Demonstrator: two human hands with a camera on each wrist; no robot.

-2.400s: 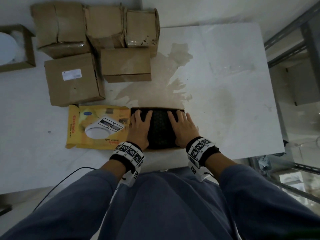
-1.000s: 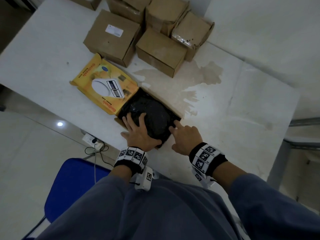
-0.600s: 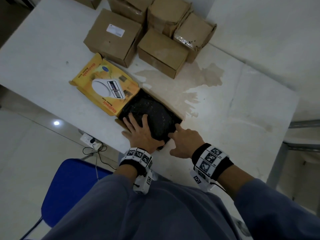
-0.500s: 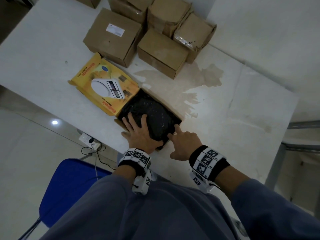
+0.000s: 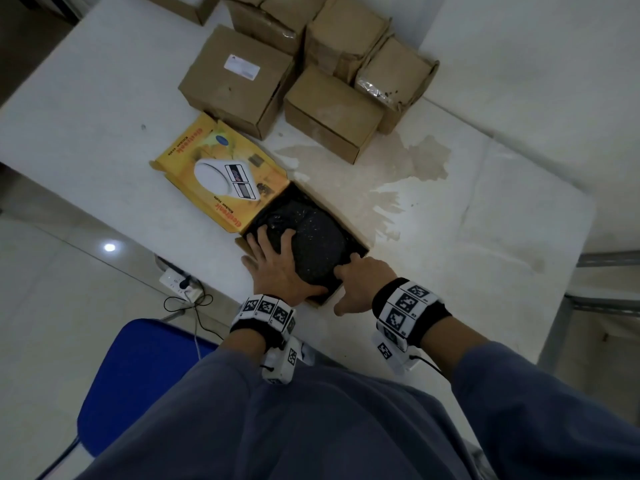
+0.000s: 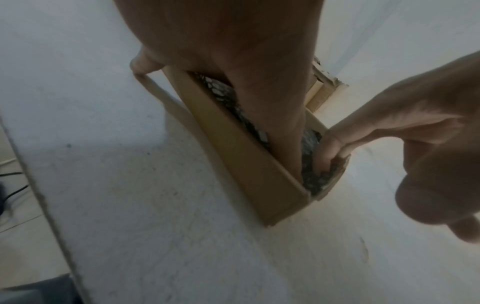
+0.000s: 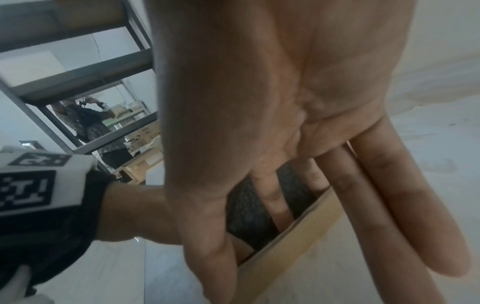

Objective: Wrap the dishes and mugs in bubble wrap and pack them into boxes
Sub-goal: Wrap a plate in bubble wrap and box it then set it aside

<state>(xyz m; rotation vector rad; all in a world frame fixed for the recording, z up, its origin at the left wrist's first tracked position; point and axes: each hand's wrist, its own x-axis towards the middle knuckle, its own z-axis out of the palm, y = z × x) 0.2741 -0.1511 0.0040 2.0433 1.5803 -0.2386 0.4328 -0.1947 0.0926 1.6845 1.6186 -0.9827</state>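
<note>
A dark bubble-wrapped round bundle fills an open cardboard box at the table's near edge. Its yellow printed lid lies folded back to the left. My left hand lies flat on the bundle's near left part with fingers spread. In the left wrist view its thumb reaches down along the box wall. My right hand is at the box's near right corner, its index finger pressing wrap down inside. In the right wrist view its outer fingers lie straight outside the wall.
Several closed cardboard boxes are clustered at the back of the white table, behind a dried stain. A blue chair is at my lower left, a power strip with cables lies on the floor, and metal shelving stands on the right.
Both hands lay flat on the bundle 2.4 s ago. My right hand has since slid off to the near right corner and pushed its index finger in. The left hand stays pressed on top.
</note>
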